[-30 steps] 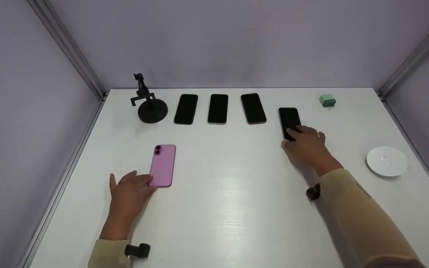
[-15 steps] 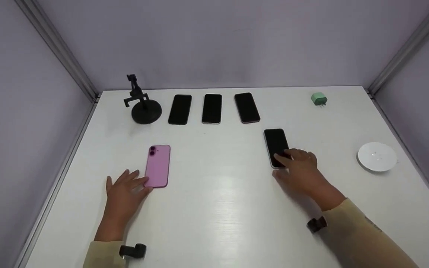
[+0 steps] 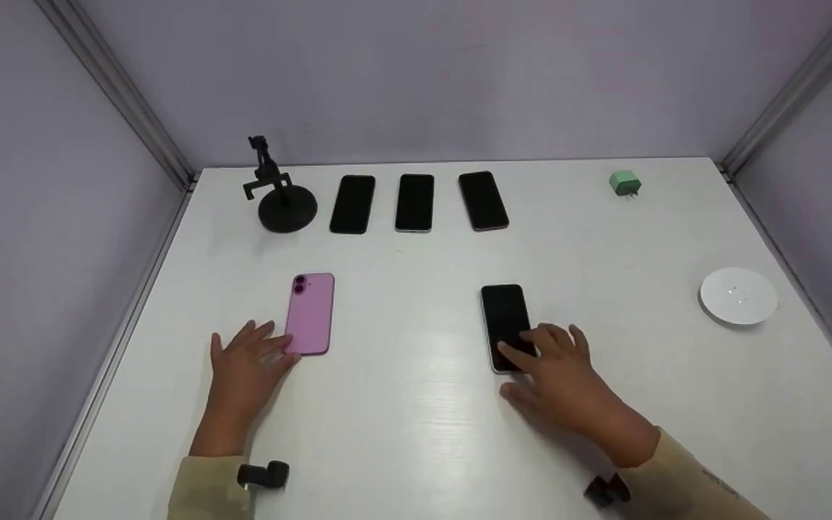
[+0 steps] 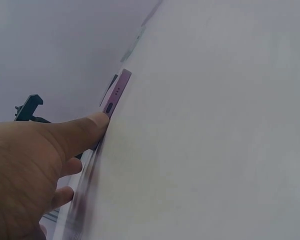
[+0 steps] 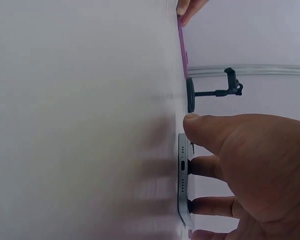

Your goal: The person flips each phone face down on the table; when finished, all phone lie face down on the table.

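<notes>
Touches the near left corner of a pink phone [image 3: 310,314], left of centre on the white table [image 3: 401,448], with a spread left hand [image 3: 243,375], perhaps to steady it. Rests fingertips of an unclosed right hand [image 3: 566,383] on a dark-screened phone [image 3: 505,314], right of centre, thumb off the edge (no clasp on either, presumably none needed). Contrasts smooth pink backing with glassy black, silvery-rimmed.

Two phones [image 3: 310,310] in front, three phones [image 3: 414,203] behind, stand [image 3: 287,209] left of those, charger [image 3: 625,183] right, all on table [image 3: 409,426]
</notes>
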`<state>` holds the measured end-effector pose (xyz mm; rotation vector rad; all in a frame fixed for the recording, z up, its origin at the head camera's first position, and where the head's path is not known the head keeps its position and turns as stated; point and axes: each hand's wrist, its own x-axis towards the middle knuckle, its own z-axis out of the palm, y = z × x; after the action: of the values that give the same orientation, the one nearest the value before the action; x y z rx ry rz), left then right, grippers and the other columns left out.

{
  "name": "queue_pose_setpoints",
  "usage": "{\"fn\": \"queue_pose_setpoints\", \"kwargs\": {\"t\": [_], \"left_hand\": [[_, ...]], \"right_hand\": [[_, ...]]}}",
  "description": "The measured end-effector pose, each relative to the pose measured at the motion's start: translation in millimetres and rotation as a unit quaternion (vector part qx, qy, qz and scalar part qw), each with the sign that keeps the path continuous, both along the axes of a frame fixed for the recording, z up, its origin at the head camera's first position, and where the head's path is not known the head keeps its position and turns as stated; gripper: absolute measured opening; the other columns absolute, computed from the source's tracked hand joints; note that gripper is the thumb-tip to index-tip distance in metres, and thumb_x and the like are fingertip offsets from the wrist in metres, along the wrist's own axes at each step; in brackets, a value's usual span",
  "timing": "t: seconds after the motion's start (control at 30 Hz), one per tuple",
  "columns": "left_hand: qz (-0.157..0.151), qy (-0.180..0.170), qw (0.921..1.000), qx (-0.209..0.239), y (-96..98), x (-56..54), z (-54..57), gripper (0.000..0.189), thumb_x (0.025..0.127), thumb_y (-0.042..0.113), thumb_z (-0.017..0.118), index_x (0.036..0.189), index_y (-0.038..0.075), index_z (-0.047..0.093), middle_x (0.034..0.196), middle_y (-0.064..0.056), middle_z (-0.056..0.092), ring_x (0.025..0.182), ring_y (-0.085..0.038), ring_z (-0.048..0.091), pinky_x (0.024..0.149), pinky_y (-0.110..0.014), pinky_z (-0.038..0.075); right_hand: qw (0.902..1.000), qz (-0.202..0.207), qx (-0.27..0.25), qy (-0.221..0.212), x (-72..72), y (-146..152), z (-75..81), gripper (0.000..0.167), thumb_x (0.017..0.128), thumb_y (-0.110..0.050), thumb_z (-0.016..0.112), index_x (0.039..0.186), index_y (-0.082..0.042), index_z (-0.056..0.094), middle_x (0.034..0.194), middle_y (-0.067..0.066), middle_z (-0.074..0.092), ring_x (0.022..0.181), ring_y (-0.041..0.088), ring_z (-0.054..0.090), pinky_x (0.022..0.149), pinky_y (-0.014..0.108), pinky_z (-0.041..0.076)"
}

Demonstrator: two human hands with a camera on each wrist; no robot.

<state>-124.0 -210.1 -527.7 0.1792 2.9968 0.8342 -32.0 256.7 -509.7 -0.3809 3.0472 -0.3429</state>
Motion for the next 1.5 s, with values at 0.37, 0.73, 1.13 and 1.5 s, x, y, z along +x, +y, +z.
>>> {"fn": "queue_pose_setpoints", "kwargs": {"t": [0.37, 0.73, 1.13, 1.5], "left_hand": [[0.011, -0.01, 0.9998, 0.017, 0.4, -1.7, 4.3, 0.042, 0.102, 0.031, 0.079, 0.14, 0.013, 0.075, 0.161, -0.018, 0.058, 0.163, -0.043, 0.035, 0.133, -0.073, -0.004], [0.004, 0.001, 1.0, -0.009, -0.3, 2.6, -1.5, 0.042, 0.101, 0.03, 0.08, 0.138, 0.012, 0.077, 0.157, -0.018, 0.062, 0.16, -0.044, 0.039, 0.132, -0.076, -0.001], [-0.144, 0.011, 0.9891, -0.026, 124.7, 22.8, 14.3, 0.067, 0.094, 0.045, 0.086, 0.153, 0.023, 0.065, 0.163, -0.005, 0.059, 0.163, -0.033, 0.038, 0.135, -0.068, -0.002], [-0.25, 0.0, 0.9669, -0.049, 200.6, 29.6, 8.4, 0.06, 0.094, 0.052, 0.083, 0.149, 0.031, 0.07, 0.159, -0.001, 0.063, 0.164, -0.031, 0.036, 0.134, -0.071, 0.006]], "right_hand": [[0.9976, 0.058, 0.009, 0.037, -0.8, -37, 1.3, 0.049, 0.106, -0.039, 0.071, 0.152, -0.024, 0.067, 0.142, 0.014, 0.06, 0.144, 0.043, 0.047, 0.122, 0.077, 0.025], [0.9983, 0.053, -0.011, 0.023, 3.1, -38, -6.3, 0.052, 0.104, -0.04, 0.074, 0.153, -0.026, 0.066, 0.145, 0.011, 0.059, 0.146, 0.044, 0.045, 0.122, 0.079, 0.023], [0.9986, 0.047, -0.015, 0.017, 3.7, -35, -6.0, 0.054, 0.103, -0.043, 0.075, 0.154, -0.025, 0.066, 0.146, 0.011, 0.059, 0.147, 0.045, 0.044, 0.122, 0.08, 0.022], [0.997, 0.048, -0.051, 0.034, 0.1, -26, -5.5, 0.053, 0.098, -0.045, 0.081, 0.144, -0.018, 0.074, 0.143, 0.007, 0.068, 0.147, 0.041, 0.05, 0.121, 0.08, 0.026]]}}
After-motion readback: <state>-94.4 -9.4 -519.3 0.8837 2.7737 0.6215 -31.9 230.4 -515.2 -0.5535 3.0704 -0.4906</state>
